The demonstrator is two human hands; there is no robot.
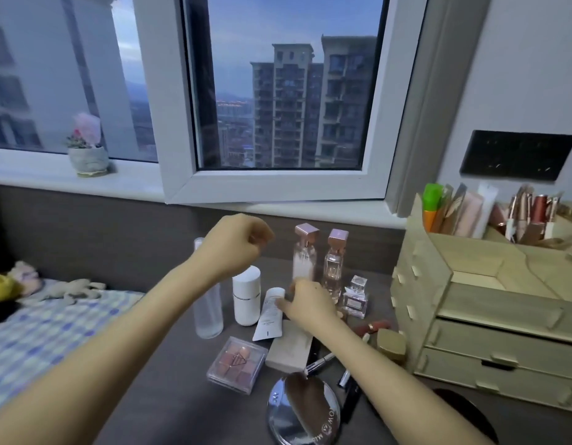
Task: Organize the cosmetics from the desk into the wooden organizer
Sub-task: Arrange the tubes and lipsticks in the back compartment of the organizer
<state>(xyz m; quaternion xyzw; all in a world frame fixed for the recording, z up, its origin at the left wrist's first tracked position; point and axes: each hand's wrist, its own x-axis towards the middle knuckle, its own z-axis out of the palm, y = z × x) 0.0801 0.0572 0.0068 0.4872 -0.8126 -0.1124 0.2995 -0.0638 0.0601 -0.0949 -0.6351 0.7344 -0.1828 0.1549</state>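
Dusk outside the window; person at a dark table (169,396), both forearms out. Left hand (233,242) raised above the bottles, fingers curled into a loose fist, nothing seen in it. Right hand (307,303) low among the cosmetics, fingers bent at the cap end of a white tube (270,319) and touching it; motion blur, so cannot tell whether they have closed on it. Tube leans cap-up, its lower end against a beige box (291,348). Left of the tube: a white bottle (246,295) upright, then a tall clear bottle (209,309). Behind the right hand: two pink-capped bottles (304,255), (334,261), both upright; a small perfume (355,297) just beside them. Nearer: a clear palette (236,364) flat, a round mirror (302,409) at the table's front edge, dark pens under the right forearm. A red lipstick (374,326) and a gold jar (390,345) lie near the organizer (471,316), which stands at the table's right end, drawers closed, top compartments already holding lipsticks, tubes and a green-capped item. Checked bed (37,332) on the left. Potted plant (88,159) on the sill.
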